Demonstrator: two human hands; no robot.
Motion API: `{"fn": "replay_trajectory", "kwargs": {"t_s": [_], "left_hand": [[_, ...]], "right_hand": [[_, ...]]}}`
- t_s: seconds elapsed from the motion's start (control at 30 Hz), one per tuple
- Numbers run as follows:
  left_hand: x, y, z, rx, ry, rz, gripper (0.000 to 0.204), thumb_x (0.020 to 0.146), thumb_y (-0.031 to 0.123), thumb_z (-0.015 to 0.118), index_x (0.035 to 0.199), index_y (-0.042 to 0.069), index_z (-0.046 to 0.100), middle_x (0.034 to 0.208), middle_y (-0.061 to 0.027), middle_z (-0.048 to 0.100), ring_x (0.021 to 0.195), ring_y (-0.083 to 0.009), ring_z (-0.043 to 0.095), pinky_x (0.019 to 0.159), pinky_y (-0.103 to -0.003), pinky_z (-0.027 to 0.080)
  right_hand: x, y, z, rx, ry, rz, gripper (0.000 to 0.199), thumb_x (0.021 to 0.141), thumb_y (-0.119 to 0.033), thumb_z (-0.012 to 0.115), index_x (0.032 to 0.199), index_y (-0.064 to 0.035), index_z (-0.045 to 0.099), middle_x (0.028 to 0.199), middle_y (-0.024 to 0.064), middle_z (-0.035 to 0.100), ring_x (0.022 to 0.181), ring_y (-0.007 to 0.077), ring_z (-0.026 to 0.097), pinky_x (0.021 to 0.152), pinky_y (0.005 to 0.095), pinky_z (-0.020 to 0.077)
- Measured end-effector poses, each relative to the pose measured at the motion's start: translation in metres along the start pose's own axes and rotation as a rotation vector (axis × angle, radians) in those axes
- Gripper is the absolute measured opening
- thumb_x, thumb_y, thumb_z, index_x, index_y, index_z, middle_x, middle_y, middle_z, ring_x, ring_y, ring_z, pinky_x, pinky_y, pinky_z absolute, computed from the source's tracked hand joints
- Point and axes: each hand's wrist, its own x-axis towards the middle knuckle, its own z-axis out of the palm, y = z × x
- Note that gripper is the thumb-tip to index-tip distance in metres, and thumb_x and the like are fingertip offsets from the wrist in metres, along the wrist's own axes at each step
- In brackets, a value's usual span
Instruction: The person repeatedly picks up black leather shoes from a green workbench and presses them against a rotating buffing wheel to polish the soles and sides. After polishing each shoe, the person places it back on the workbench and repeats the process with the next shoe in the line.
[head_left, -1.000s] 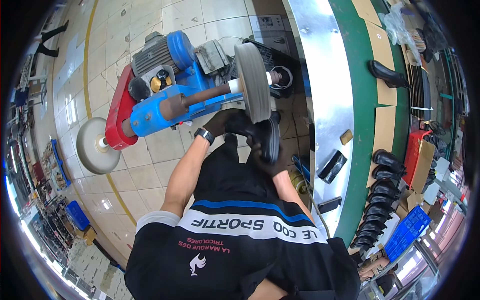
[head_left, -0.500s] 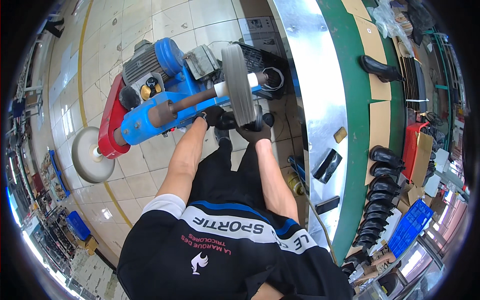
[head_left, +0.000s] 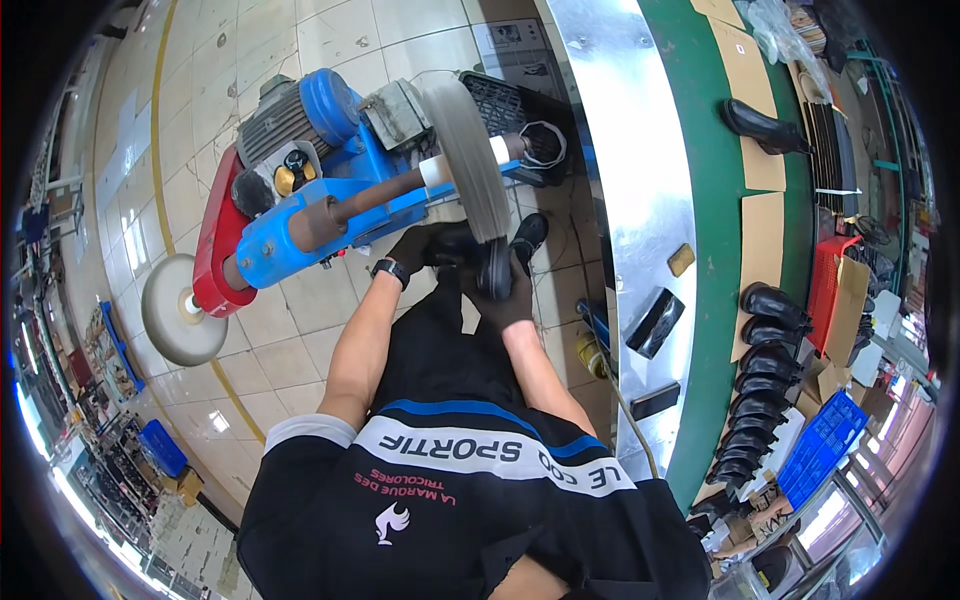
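Note:
Both of my hands, in dark gloves, hold a glossy black boot [head_left: 493, 268] just under the grey buffing wheel [head_left: 466, 160]. My left hand [head_left: 415, 250] is closed round the boot's left part, and a dark watch [head_left: 393, 271] sits on that wrist. My right hand [head_left: 512, 302] grips the boot from the near right side. Against or very close to the boot's upper side is the wheel's lower edge; contact is hard to tell. The wheel's face looks streaked. It sits on the shaft [head_left: 385, 197] of a blue buffing machine [head_left: 268, 250].
A pale disc wheel [head_left: 184, 310] is on the machine's left end, beside a red belt guard [head_left: 222, 230]. At right runs a metal-edged bench [head_left: 640, 180] with a green top. Several black boots [head_left: 768, 372] line it, with a single boot [head_left: 765, 126] farther off. My shoe [head_left: 530, 232] is below the wheel.
Both hands have come slightly nearer to me with the boot. The boot has turned and now shows more below the wheel. My left wrist has bent, bringing the watch into fuller view.

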Motion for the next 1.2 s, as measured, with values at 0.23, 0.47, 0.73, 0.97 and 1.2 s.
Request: {"fn": "replay_trajectory", "kwargs": {"t_s": [0.23, 0.47, 0.73, 0.97, 1.2], "left_hand": [[-0.020, 0.041, 0.013, -0.708, 0.136, -0.286, 0.041, 0.098, 0.030, 0.050, 0.127, 0.001, 0.054, 0.112, -0.0083, 0.065, 0.097, -0.0167, 0.066, 0.083, -0.032, 0.055], [-0.082, 0.049, 0.036, -0.716, 0.069, -0.157, 0.038, 0.099, 0.020, 0.047, 0.132, 0.000, 0.048, 0.129, -0.0117, 0.056, 0.115, -0.0192, 0.057, 0.098, -0.035, 0.048], [-0.073, 0.158, 0.001, -0.709, 0.032, -0.202, 0.043, 0.099, 0.019, 0.052, 0.137, 0.001, 0.042, 0.130, -0.0114, 0.055, 0.114, -0.0199, 0.057, 0.098, -0.033, 0.046], [-0.069, 0.243, -0.016, -0.868, 0.219, -0.104, 0.033, 0.090, 0.017, 0.059, 0.118, -0.001, 0.056, 0.109, -0.0074, 0.064, 0.095, -0.0176, 0.062, 0.082, -0.032, 0.049], [-0.056, 0.304, -0.009, -0.462, -0.075, 0.127, 0.049, 0.071, 0.012, 0.077, 0.114, 0.000, 0.059, 0.105, -0.0070, 0.067, 0.100, -0.0175, 0.062, 0.087, -0.033, 0.050]], "right_hand": [[-0.072, -0.005, 0.010, 0.187, -0.040, 0.099, 0.058, 0.097, -0.047, 0.043, 0.132, -0.0008, 0.047, 0.121, 0.0293, 0.054, 0.095, 0.0333, 0.062, 0.078, 0.0418, 0.0535], [-0.129, 0.002, -0.043, 0.037, 0.101, 0.089, 0.054, 0.094, -0.039, 0.053, 0.132, -0.0005, 0.048, 0.122, 0.0219, 0.059, 0.103, 0.0344, 0.063, 0.091, 0.0446, 0.0520], [-0.122, -0.012, -0.072, -0.193, -0.126, 0.018, 0.087, 0.072, -0.027, 0.076, 0.144, 0.0003, 0.034, 0.136, 0.0154, 0.052, 0.124, 0.0267, 0.052, 0.107, 0.0392, 0.0398], [-0.120, -0.063, -0.020, -0.479, -0.516, -0.097, 0.089, 0.069, -0.028, 0.076, 0.142, 0.0049, 0.035, 0.136, 0.0176, 0.051, 0.125, 0.0264, 0.051, 0.106, 0.0391, 0.0396], [-0.177, -0.100, 0.005, -0.786, -0.546, -0.283, 0.083, 0.070, -0.029, 0.073, 0.138, 0.0063, 0.040, 0.131, 0.0186, 0.054, 0.120, 0.0289, 0.055, 0.103, 0.0416, 0.0425]]}}
